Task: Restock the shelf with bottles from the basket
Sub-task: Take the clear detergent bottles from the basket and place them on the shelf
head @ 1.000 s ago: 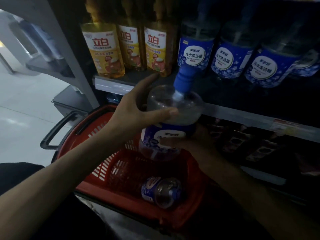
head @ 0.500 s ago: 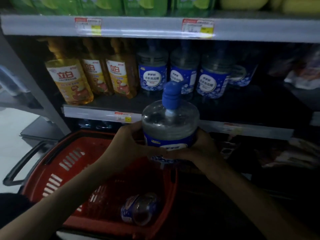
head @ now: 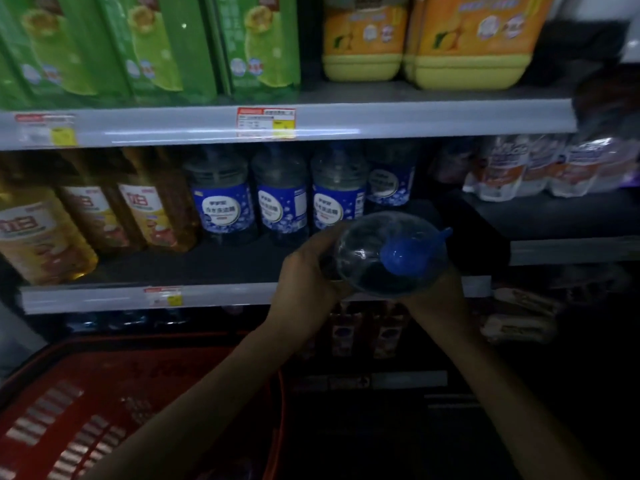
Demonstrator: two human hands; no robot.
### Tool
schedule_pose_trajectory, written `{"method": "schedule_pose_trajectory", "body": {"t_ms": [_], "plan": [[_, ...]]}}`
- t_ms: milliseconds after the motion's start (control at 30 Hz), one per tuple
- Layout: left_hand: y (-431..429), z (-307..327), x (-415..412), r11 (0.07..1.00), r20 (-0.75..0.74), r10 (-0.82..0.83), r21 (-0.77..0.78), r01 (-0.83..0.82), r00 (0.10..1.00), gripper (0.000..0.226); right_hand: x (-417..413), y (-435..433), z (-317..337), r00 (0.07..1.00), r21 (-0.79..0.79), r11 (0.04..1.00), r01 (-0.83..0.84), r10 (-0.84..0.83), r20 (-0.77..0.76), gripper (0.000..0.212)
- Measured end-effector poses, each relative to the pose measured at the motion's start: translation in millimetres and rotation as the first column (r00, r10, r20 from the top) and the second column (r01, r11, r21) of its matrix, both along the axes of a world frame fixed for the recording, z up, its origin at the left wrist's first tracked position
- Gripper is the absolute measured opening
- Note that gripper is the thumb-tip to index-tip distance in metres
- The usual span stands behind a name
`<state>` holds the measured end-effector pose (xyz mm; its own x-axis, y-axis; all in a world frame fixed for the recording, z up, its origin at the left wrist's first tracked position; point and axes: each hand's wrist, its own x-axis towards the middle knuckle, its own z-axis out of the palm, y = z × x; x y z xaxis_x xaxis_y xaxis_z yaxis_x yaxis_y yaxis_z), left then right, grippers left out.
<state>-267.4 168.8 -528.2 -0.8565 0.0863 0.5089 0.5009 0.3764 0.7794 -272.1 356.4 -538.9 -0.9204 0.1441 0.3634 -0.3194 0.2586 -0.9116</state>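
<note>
Bottle (head: pixel 367 258) tilted cap-first toward camera — left hand (head: pixel 304 275) and right hand (head: pixel 436 289) grip its sides, arms outstretched.

I see a clear bottle (head: pixel 360 247) with a blue cap (head: pixel 403 260); the shelved bottles (head: pixel 221 209) wear blue labels speckled white. Amber bottles (head: pixel 152 216) carry white labels with red characters. Above sit green packs (head: pixel 152 46) and orange, yellow-based jugs (head: pixel 467 46). The basket (head: pixel 104 393) is red, pale-slotted.

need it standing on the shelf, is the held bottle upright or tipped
Tipped: the bottle points its cap at the camera, while shelf bottles show their sides.
</note>
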Motion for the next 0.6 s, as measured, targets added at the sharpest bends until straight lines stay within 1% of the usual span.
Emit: {"method": "schedule_pose_trajectory", "body": {"t_ms": [33, 100, 233, 333, 500, 533, 600], "plan": [[8, 1, -6, 1.0, -0.015, 0.0, -0.007, 0.0, 1.0, 0.082, -7, 4, -2, 0.999, -0.057, 0.997, 0.043, -0.044, -0.018, 0.04], [20, 0, -18, 1.0, -0.026, -0.016, -0.008, 0.015, 1.0, 0.079, -21, 14, -6, 0.998, -0.124, 0.99, 0.068, -0.066, 0.022, 0.041], [38, -11, -48, 0.997, 0.031, -0.073, -0.006, 0.073, 0.997, 0.077, -43, 33, -11, 0.992, -0.167, 0.985, 0.053, -0.032, 0.125, 0.06], [47, -16, -65, 0.996, 0.065, -0.094, 0.008, 0.094, 0.993, 0.079, -52, 40, -12, 0.986, -0.278, 0.959, 0.052, -0.005, 0.169, 0.063], [62, -21, -78, 0.989, 0.093, -0.145, 0.037, 0.143, 0.985, 0.081, -66, 52, -21, 0.98, -0.202, 0.978, 0.055, -0.014, 0.198, 0.073], [64, -21, -81, 0.988, 0.096, -0.15, 0.041, 0.147, 0.984, 0.081, -68, 57, -22, 0.977, -0.153, 0.987, 0.056, -0.023, 0.21, 0.075], [67, -18, -86, 0.989, 0.099, -0.15, 0.028, 0.148, 0.984, 0.086, -73, 66, -25, 0.978, -0.014, 1.0, 0.022, -0.019, 0.208, 0.069]]}}
